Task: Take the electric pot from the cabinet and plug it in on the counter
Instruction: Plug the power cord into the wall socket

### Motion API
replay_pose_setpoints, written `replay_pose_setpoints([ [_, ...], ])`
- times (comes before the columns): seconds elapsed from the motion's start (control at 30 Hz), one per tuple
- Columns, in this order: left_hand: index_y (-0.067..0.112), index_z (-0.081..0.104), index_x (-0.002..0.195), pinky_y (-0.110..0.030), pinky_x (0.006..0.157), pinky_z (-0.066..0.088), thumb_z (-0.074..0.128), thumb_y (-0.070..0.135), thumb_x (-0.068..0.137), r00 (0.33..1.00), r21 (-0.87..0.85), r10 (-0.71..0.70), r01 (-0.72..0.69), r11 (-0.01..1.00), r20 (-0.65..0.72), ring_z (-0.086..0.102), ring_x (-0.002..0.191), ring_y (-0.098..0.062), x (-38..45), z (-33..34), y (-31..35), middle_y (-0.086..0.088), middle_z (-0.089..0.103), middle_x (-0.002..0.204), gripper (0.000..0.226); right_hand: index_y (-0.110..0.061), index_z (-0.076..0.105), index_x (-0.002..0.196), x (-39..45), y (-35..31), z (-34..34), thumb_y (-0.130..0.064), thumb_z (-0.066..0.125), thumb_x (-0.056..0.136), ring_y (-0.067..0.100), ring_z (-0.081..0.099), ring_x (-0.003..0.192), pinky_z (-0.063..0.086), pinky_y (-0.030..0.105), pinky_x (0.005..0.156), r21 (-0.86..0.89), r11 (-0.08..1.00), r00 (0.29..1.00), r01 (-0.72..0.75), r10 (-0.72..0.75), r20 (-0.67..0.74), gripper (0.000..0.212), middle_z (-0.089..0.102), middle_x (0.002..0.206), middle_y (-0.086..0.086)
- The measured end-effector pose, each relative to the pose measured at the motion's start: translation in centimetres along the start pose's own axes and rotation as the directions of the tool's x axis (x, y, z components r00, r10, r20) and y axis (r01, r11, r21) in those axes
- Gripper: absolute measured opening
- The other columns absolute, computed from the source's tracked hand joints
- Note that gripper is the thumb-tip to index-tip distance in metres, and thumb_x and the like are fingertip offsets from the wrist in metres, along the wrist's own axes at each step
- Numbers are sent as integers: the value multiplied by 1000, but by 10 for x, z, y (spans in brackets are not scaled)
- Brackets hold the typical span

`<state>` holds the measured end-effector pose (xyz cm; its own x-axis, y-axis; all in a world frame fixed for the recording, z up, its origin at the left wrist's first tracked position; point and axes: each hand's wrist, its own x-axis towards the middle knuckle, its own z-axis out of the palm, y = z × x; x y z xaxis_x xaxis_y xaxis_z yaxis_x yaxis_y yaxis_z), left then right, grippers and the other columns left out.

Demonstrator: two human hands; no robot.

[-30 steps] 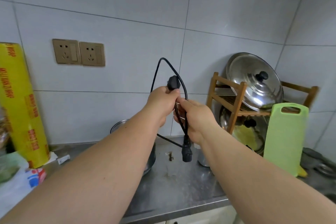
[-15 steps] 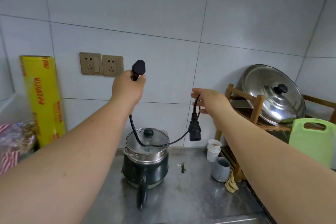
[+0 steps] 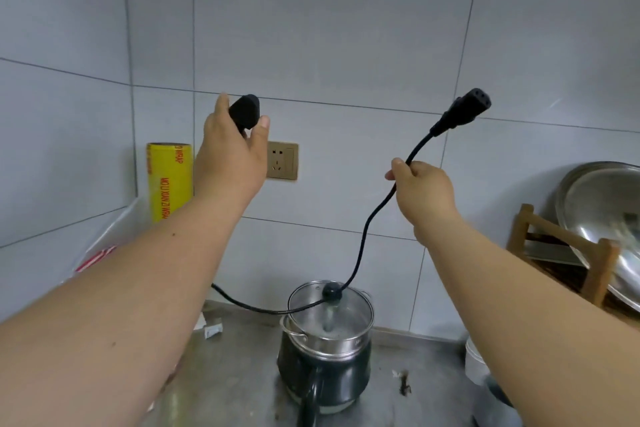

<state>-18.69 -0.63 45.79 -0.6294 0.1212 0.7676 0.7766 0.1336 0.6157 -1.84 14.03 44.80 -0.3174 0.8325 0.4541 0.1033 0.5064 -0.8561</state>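
The left hand [image 3: 232, 152] gripped the wall plug [image 3: 244, 111] just above the wall socket [image 3: 282, 160]. The right hand [image 3: 424, 185] pinched the black cord [image 3: 363, 236], its connector [image 3: 464, 111] raised above the fingers. Below both hands, the electric pot [image 3: 325, 357] stood on the steel counter [image 3: 235, 374] against a grey tiled wall [image 3: 346, 45].

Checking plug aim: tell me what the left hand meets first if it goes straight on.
Probably the tiled wall just above the wall socket; the left hand holds the plug higher than it. Depth is unclear.

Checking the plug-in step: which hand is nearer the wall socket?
Left. The left hand holds the plug just up-left of the wall socket; the right hand holds the cord well off to its right.
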Motion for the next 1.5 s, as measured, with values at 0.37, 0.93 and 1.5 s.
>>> replay_pose_setpoints([
  [0.37, 6, 54, 120, -37, 81, 48, 42, 40, 94, 949, 144, -286, 266, 953, 135, 57, 96, -33, 0, 35, -57, -18, 52, 122, 45, -14, 55, 98, 17, 39, 43, -22, 42, 96, 16, 31, 45, 27, 24, 40, 151, 931, 858, -332, 232, 458, 16, 43, 57, 5],
  [0.93, 21, 64, 118, -41, 87, 55, 74, 31, 76, 848, -72, -379, 434, 898, 371, 67, 97, -27, 63, 109, -141, -3, 68, 111, 45, -13, 56, 106, 58, 55, 151, -13, 40, 94, 14, 34, 45, 29, 23, 40, 238, 889, 881, -391, 286, 378, 20, 52, 69, 5],
  [1.5, 11, 52, 96, -30, 68, 39, 71, 27, 79, 915, -41, -233, 260, 965, 331, 54, 83, -23, 94, 179, -170, -12, 57, 113, 30, -16, 57, 85, 77, 63, 151, -25, 51, 94, 12, 30, 41, 25, 22, 38, 226, 894, 913, -388, 338, 230, 14, 45, 57, 0],
])
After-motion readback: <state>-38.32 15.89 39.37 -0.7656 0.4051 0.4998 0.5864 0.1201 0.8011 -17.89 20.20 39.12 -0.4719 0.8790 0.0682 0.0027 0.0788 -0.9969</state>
